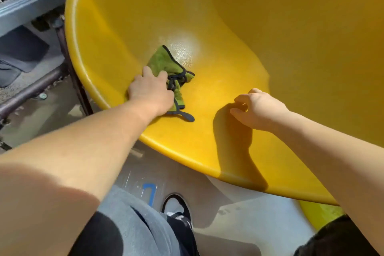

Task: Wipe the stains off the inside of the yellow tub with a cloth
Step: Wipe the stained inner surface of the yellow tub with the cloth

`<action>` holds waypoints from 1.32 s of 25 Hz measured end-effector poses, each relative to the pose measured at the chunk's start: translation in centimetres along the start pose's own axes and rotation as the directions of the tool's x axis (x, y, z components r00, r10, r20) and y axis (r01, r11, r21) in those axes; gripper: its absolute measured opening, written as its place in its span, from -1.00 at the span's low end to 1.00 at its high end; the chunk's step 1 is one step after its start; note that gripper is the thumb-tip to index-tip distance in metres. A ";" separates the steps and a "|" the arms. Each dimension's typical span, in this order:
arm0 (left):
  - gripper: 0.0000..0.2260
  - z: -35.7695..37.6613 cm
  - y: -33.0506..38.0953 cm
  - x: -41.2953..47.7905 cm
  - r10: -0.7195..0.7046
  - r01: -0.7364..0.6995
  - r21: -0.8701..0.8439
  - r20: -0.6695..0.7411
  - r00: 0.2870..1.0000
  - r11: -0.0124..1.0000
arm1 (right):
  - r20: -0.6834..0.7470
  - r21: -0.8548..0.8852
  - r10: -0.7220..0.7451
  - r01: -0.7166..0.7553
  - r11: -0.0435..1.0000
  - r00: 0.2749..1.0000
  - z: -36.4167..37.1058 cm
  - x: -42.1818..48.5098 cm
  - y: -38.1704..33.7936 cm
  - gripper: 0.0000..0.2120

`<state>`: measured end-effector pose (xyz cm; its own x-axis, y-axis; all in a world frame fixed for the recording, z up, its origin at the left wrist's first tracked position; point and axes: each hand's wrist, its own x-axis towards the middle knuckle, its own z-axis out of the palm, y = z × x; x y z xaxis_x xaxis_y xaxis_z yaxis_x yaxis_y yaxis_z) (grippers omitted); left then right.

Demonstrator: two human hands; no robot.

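The big yellow tub (239, 162) fills most of the view, its curved inside facing me. My left hand (150, 93) grips a crumpled green cloth (166, 62) with dark edging and presses it against the inner wall near the left rim. A pale glare patch lies just beyond the cloth. My right hand (257, 108) hovers over the tub's inner surface to the right, fingers curled loosely, holding nothing, casting a shadow below it.
Dark metal bars (29, 91) and a post stand left of the tub's rim. Grey floor lies below, with a blue mark (151, 193). My black-and-white shoe (178, 210) and grey shorts show at the bottom.
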<state>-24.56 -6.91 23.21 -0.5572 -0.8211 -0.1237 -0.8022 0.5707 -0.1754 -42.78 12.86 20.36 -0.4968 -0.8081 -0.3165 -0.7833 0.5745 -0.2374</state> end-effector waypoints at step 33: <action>-0.29 0.4 27.5 -11.1 0.604 -0.534 -0.317 0.188 0.774 0.784 | -0.122 -0.605 0.202 -0.234 0.761 0.972 -6.1 -13.8 16.3 -0.46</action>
<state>-40.34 17.86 19.32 -0.8756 -0.2907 -0.3857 -0.3989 0.8855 0.2382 -50.99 32.55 26.48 -0.6866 -0.6851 -0.2435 -0.7058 0.5476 0.4494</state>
